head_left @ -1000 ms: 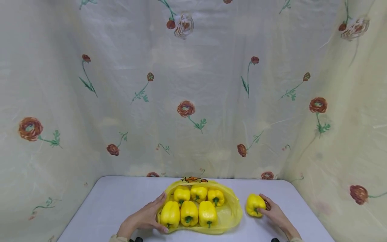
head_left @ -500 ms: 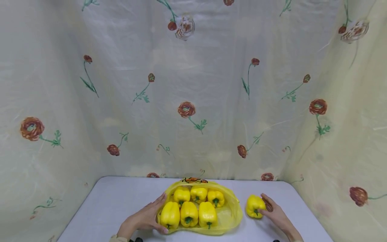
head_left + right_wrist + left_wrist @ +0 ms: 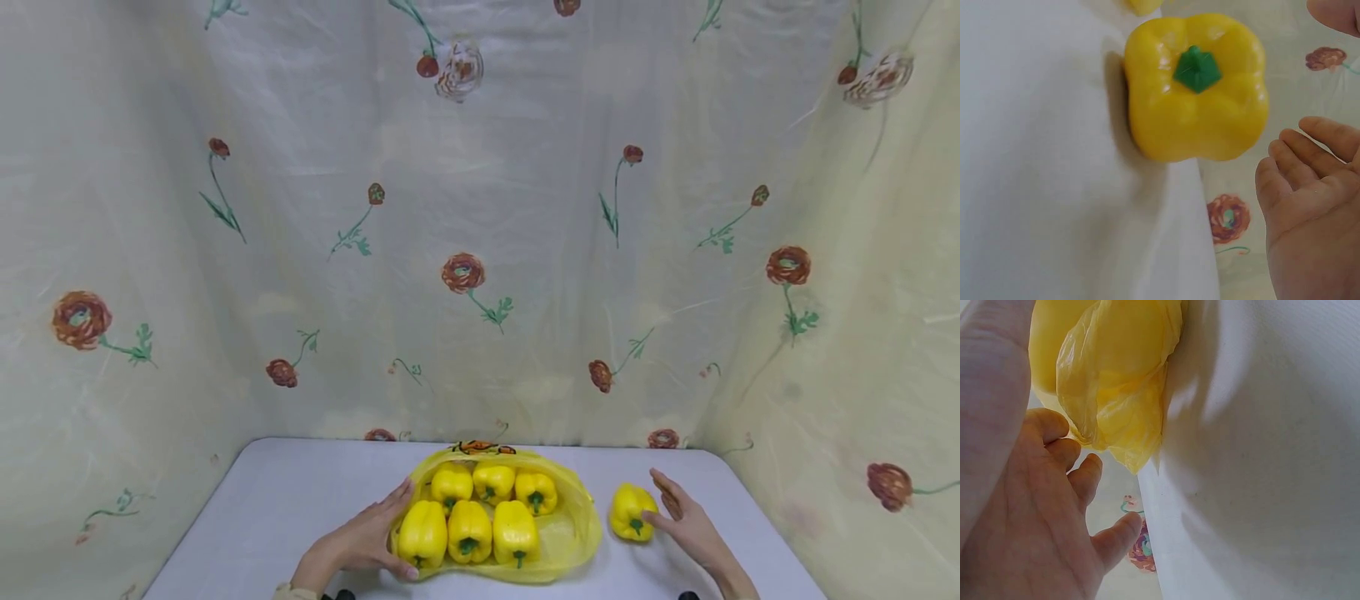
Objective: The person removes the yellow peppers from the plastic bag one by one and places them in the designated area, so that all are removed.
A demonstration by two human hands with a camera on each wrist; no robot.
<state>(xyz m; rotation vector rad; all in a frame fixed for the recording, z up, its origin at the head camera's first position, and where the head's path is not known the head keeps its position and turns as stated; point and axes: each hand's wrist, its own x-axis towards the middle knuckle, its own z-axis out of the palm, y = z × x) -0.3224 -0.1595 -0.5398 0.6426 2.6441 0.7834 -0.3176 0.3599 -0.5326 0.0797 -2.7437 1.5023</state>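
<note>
Several yellow bell peppers [image 3: 469,531] with green stems lie in two rows in a thin yellow plastic bag [image 3: 564,554], its mouth spread wide. My left hand [image 3: 365,533] rests along the bag's left side, thumb in front and fingers behind. Seen from the left wrist, the fingers [image 3: 1088,478] are spread and loosely bent beside the crumpled bag [image 3: 1132,394]. One more bell pepper [image 3: 632,512] sits on the table to the right of the bag. Beside it is my right hand [image 3: 693,529], fingers extended; in the right wrist view a gap separates the fingers from this pepper [image 3: 1200,119].
The white table [image 3: 300,475] has rounded back corners. A pale curtain [image 3: 525,333] printed with red flowers hangs behind it and at both sides. An orange-and-black print [image 3: 483,447] marks the bag's far edge.
My right hand has let go of the single pepper; its fingers have straightened and moved slightly right, away from it. My left hand and the bag have stayed in place.
</note>
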